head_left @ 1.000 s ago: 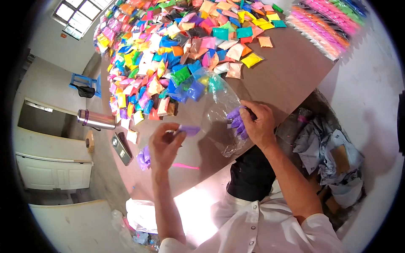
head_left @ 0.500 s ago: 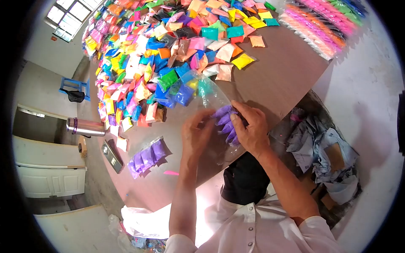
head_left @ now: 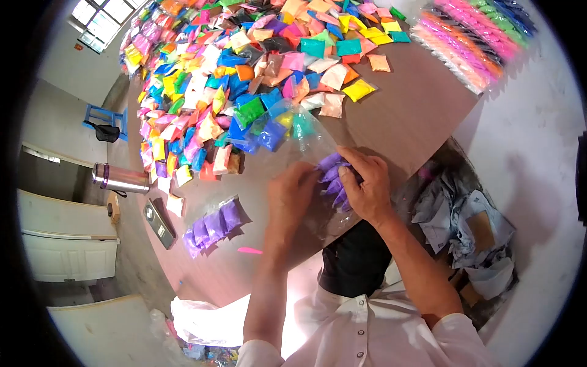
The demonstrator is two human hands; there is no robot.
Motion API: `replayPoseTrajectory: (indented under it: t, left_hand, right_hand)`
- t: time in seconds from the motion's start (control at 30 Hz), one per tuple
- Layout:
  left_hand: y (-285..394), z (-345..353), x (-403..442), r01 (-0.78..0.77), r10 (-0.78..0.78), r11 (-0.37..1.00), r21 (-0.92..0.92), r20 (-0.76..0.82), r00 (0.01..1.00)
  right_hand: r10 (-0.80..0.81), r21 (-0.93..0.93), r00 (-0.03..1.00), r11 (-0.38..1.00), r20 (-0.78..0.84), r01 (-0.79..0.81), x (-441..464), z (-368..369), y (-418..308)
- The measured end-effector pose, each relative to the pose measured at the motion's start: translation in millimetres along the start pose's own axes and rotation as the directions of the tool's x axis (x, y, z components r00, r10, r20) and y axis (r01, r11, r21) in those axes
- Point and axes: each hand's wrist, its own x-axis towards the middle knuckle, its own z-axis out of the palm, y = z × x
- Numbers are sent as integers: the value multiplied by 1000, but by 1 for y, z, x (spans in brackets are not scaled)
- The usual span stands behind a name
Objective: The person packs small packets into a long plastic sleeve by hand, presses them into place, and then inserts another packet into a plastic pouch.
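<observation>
Left of centre, a row of purple packets [head_left: 214, 226] lies on the tabletop [head_left: 214, 275]: light, soft, probably slippery, best pinched by the flat edge! Mid-frame, the left hand [head_left: 290, 192], blurred, can't tell if its fingers grip; just right, a purple bundle [head_left: 331, 177], clasped in the right hand's [head_left: 367, 186] fingers, squashable, surely.

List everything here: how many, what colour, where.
table: one, brown, centre
loose packets: uncountable, multicoloured, on table
packet strips: several, multicoloured, table's far right
held packets: several, purple, right hand
packet row: one, purple, table's left
clear bag: one, transparent, table's centre
strip: one, pink, table's front
phone-like slab: one, dark, table's left
flask: one, silver, table's left
wrapping: uncountable, greyish, lower right
window: one, bright, upper left
shirt: one, white, bottom
left hand: one, by clear bag
right hand: one, on held packets
</observation>
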Motion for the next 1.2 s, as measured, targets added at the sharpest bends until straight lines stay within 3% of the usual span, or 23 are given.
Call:
replayPoseTrajectory:
  t: [0.33, 0.4, 0.53, 0.6, 0.63, 0.73, 0.83, 0.93, 1.03, 1.13, 1.2]
  left_hand:
    - [5, -14, -15, -166, 167, 982, 92, -8, 986]
    - [15, -22, -21, -37, 38, 998, 52, -10, 999]
    - [14, -73, -41, 22, -14, 995, 97, -88, 996]
    - [-4, -115, -52, 45, 0, 950, 308, -142, 990]
    - [-9, -137, -57, 234, -182, 902, 363, -170, 968]
    - [-28, -182, -70, 281, -192, 777, 563, -214, 958]
    - [-31, -194, -74, 275, -238, 755, 595, -142, 961]
    - [-41, -197, -72, 296, -304, 777, 556, -80, 949]
    - [-37, -200, -71, 195, -203, 839, 508, -40, 978]
    - [-3, -200, -65, 299, -319, 849, 436, -27, 947]
    - [9, -193, -68, 378, -379, 924, 57, 9, 925]
  right_hand:
    - [14, 38, 1000, 999, 10, -14, -1, 2, 4]
    - [28, 23, 999, 999, 18, -29, -2, 2, 4]
    - [21, 5, 1000, 1000, -1, -21, -2, 4, 8]
    - [14, 9, 1000, 1000, -17, -14, -4, 4, 7]
    - [10, 0, 1000, 1000, -26, -10, -4, 4, 5]
    - [1, -7, 999, 1000, -35, -1, -5, 4, 6]
    - [-1, 3, 999, 1000, -34, 1, -4, 5, 7]
    - [2, 26, 999, 1000, -44, -1, -4, 5, 10]
    - [-3, 34, 998, 999, -61, 5, -5, 5, 8]
    - [-1, 12, 997, 1000, -79, 2, -4, 6, 7]
    - [-7, 3, 997, 1000, -78, 7, -5, 5, 7]
